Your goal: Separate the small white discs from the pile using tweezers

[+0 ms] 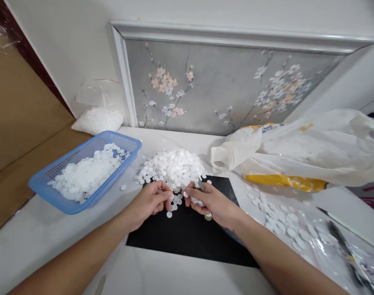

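Small round white discs lie in a loose heap (177, 166) at the back edge of a black mat (187, 241). My left hand (154, 200) is at the heap's front left, thumb and forefinger pinched on a white disc (171, 197). Across from it, my right hand (209, 203) is closed, with another white disc (185, 194) at its fingertips and more discs partly showing under its fingers. A thin grey blade-like piece (200, 184) juts up between the right thumb and fingers; its rest is hidden by the hand. A few loose discs (174, 201) lie between the hands.
At the left stands a blue plastic basket (82, 207) holding many discs, with a clear bag (99, 119) of white pieces behind. A large white-and-yellow plastic bag (297, 155) lies right. Scattered discs (279, 217), clear bags and a black pen (340, 237) are nearer. A framed panel (223, 82) backs the table.
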### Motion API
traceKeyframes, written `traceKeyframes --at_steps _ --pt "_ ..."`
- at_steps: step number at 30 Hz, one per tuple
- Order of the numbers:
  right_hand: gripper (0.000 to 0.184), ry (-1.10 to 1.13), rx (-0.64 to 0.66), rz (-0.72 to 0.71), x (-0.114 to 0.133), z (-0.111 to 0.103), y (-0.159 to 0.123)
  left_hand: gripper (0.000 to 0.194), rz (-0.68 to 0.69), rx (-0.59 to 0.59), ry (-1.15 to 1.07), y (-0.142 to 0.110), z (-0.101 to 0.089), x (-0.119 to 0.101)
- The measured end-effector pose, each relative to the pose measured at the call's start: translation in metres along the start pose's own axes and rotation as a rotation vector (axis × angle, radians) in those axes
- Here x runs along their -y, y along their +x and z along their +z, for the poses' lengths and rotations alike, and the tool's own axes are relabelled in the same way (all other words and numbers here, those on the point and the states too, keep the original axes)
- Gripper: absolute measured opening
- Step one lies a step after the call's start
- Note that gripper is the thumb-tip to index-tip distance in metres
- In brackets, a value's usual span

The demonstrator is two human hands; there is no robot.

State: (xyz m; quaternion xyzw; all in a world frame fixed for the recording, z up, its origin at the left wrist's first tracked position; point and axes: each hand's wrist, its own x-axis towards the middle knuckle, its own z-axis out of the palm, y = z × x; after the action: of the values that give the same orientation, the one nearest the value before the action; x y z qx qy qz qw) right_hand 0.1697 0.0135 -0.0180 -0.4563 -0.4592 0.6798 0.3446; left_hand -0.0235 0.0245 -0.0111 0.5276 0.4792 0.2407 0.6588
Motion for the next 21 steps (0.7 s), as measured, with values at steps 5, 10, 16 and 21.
traceKeyframes --at_steps 5,10,16,21 --pt "0.03 -0.004 0.029 0.008 -0.002 0.001 -0.001 0.014 -0.038 -0.004 -0.067 -0.003 0.003 -0.005" --pt "0.009 -0.272 -0.072 -0.095 -0.005 0.001 -0.001 0.013 0.025 -0.073 -0.169 -0.002 0.0 -0.007" --pt "0.007 -0.871 -0.176 -0.278 -0.01 0.011 0.0 0.009 0.032 -0.085 -0.119 0.0 -0.005 -0.008" --pt "0.007 -0.905 -0.132 -0.301 -0.009 0.012 -0.003 0.038 0.03 -0.094 0.015 -0.001 -0.004 -0.006"
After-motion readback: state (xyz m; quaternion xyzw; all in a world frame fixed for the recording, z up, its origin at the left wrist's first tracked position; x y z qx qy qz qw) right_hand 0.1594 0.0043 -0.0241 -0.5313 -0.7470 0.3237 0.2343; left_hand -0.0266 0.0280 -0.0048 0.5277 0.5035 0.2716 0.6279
